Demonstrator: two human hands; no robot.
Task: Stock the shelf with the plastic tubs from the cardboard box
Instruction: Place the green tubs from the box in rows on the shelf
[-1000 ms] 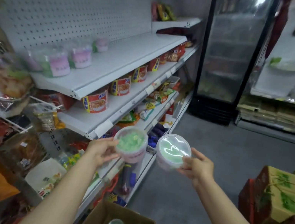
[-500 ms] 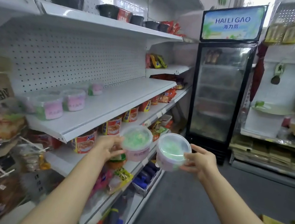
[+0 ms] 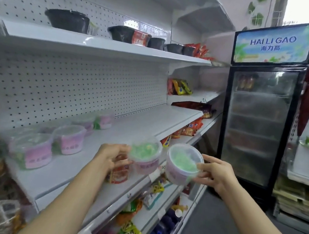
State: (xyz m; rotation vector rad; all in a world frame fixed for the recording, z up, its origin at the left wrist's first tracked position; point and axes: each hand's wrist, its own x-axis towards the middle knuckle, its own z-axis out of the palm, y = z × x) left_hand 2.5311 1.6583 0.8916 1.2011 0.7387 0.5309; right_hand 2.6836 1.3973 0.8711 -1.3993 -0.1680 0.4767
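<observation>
The left hand (image 3: pixel 111 155) and right hand (image 3: pixel 214 175) each pinch one clear pink-labelled plastic tub (image 3: pixel 145 157) in their grip, at 3 o'clock of the white metal shelf (image 3: pixel 103 149).

One head-worn camera looks forward and slightly down — close to the white metal shelf (image 3: pixel 106 129). It faces along the aisle toward a black glass-door fridge (image 3: pixel 256 123).

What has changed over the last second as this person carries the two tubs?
The view has lifted, so the cardboard box has dropped out of sight. Both tubs have risen to the level of the white shelf, near its front edge. The left hand still grips the left tub, the right hand the right tub. The tubs on the shelf haven't moved.
</observation>
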